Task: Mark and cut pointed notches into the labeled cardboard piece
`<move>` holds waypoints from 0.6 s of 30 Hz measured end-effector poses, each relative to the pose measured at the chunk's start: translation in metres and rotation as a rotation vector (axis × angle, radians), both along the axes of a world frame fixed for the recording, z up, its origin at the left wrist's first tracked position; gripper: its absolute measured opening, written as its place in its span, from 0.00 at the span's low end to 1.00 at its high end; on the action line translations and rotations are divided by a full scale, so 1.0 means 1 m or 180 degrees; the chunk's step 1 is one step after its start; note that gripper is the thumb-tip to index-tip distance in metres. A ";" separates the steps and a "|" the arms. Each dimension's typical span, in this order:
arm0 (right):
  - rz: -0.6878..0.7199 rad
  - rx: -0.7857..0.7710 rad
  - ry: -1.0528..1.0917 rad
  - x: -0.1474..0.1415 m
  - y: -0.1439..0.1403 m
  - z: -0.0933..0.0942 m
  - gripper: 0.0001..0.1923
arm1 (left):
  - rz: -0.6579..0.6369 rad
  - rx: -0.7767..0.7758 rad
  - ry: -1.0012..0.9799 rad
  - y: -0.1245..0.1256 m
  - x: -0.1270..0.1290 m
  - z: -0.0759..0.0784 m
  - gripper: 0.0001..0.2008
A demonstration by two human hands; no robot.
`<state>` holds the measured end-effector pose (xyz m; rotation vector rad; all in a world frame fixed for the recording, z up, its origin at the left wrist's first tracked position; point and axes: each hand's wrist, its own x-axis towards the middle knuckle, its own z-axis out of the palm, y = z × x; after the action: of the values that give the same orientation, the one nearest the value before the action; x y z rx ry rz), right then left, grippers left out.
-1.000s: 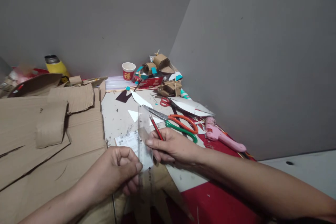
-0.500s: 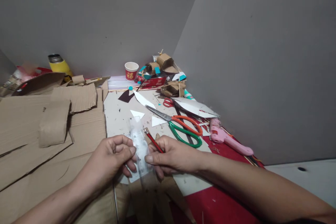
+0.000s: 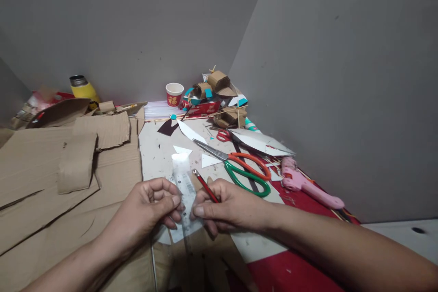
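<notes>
My left hand point(image 3: 155, 203) is closed, thumb and fingers pinching the left edge of a clear plastic strip point(image 3: 181, 169) that looks like a ruler. A pencil point(image 3: 207, 186) with red and black sides is tucked in my closed right hand point(image 3: 227, 205), its end pointing up and left. The right thumb and fingertips also touch the strip's right edge. Beneath the strip lies a white printed paper point(image 3: 177, 233), partly hidden by the hands. Just beyond my right hand rest large scissors point(image 3: 224, 156) with one orange and one green handle, blades apart.
Cardboard sheets point(image 3: 112, 173) cover the left side. A pink glue gun point(image 3: 313, 187) lies at right on red cloth. White paper pieces point(image 3: 210, 160), a paper cup point(image 3: 174, 96), cardboard models point(image 3: 219, 83) and a yellow bottle point(image 3: 84, 90) stand further back, near grey walls.
The view has shifted slightly, so everything sits a little further right and lower. Both hands keep their hold, and the strip's upper end now catches the light.
</notes>
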<state>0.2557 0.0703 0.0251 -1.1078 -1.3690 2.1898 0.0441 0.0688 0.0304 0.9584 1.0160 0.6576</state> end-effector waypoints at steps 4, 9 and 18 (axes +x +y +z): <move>0.0033 0.0059 0.0004 -0.001 -0.002 0.001 0.19 | -0.0001 0.0078 -0.0089 -0.001 0.001 0.000 0.26; -0.0113 0.0069 0.0099 -0.002 -0.004 0.000 0.20 | -0.0016 0.0169 -0.0255 -0.001 -0.001 0.001 0.24; -0.0318 0.0113 0.0304 -0.001 -0.006 -0.005 0.20 | 0.0044 0.0301 -0.0385 -0.004 -0.001 0.001 0.22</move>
<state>0.2550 0.0641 0.0205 -1.0223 -1.2792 2.1111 0.0435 0.0650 0.0315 0.9824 0.8916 0.7716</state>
